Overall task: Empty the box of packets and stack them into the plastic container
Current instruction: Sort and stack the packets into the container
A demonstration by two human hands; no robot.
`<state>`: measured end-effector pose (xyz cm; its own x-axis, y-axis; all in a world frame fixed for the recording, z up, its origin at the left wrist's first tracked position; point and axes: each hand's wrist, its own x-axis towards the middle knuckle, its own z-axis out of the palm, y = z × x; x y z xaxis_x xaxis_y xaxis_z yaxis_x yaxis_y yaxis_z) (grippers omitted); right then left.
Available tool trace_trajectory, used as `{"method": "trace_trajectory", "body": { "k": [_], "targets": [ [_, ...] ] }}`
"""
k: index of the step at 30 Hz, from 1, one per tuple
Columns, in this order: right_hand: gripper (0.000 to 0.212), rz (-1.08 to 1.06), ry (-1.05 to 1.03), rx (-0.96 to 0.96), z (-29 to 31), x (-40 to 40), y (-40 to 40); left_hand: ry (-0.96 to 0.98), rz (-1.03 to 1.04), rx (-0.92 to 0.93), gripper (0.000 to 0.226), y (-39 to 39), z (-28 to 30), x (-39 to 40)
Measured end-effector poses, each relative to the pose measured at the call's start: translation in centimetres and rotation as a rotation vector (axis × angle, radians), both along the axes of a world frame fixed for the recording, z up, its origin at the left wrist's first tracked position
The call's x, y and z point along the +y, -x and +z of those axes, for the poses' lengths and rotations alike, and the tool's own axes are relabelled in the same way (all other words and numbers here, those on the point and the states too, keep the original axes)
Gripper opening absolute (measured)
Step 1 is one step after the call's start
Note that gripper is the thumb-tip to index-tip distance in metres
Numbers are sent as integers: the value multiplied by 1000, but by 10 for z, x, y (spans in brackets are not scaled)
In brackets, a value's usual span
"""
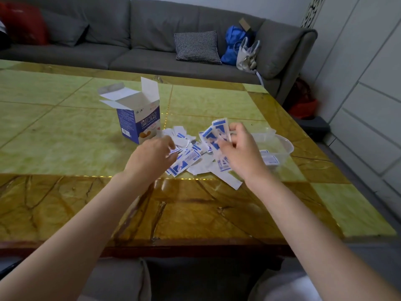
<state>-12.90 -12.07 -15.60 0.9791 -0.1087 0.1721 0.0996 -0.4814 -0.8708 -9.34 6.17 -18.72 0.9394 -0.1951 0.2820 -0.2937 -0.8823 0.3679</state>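
Fan of blue-and-white paper packets (218,135) pinched upright in right hand (238,151) — clear plastic container (280,146) just right of it. Left hand (152,157) reaches loose pile (191,157); finger state cannot be told.

I can read "CHUANGKOUTIE" in white letters under big Chinese signs on the blue box (140,118); the packets' tiny print is blurry.
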Motion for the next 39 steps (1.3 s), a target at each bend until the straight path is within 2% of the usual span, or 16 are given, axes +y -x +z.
{"method": "trace_trajectory", "body": {
  "k": [2, 3, 6, 9, 12, 15, 18, 20, 22, 25, 28, 31, 32, 34, 36, 39],
  "targets": [
    [25, 96, 490, -121, -7, -1, 2, -115, 79, 199, 39, -2, -5, -1],
    [28, 165, 644, -142, -13, -1, 4, -184, 76, 240, 44, -3, -7, -3],
    [36, 310, 849, -66, -32, 0, 3, -232, 66, 269, 45, -3, -12, -12],
    [40, 380, 894, 27, -38, -3, 1, -80, 78, 359, 33, -3, -8, -13],
    [32, 434, 848, 58, -36, -7, 1, 80, 82, 378, 22, -5, -2, -4],
    [18, 390, 779, -73, -31, -6, 0, 144, 74, 342, 19, -5, 5, 7],
    [18, 333, 742, -232, -29, -7, -2, 192, 18, 368, 20, -5, 12, 13],
    [15, 329, 777, -323, -28, -6, 0, 160, -54, 401, 20, -2, 16, 14],
    [11, 337, 815, -396, -29, -3, 1, 32, -153, 415, 20, 1, 18, 11],
    [11, 412, 848, -377, -28, 4, 1, -132, -270, 419, 24, 6, 19, 2],
    [14, 434, 772, -315, -27, 7, 4, -99, -307, 414, 26, 9, 18, -5],
    [15, 237, 669, -403, -20, 5, 4, 7, -269, 380, 10, 8, 17, -1],
    [17, 151, 546, -410, -16, 4, 3, 36, -242, 356, 12, 6, 17, 1],
    [23, 33, 158, -307, -6, 2, 3, 141, -139, 274, 12, 2, 15, 7],
    [20, 5, -210, -99, -2, 3, 4, 344, -15, 228, 8, -1, 15, 8],
    [17, 73, -672, 237, -7, 12, 8, 655, 50, 299, 4, 2, 18, 0]
  ]
}}
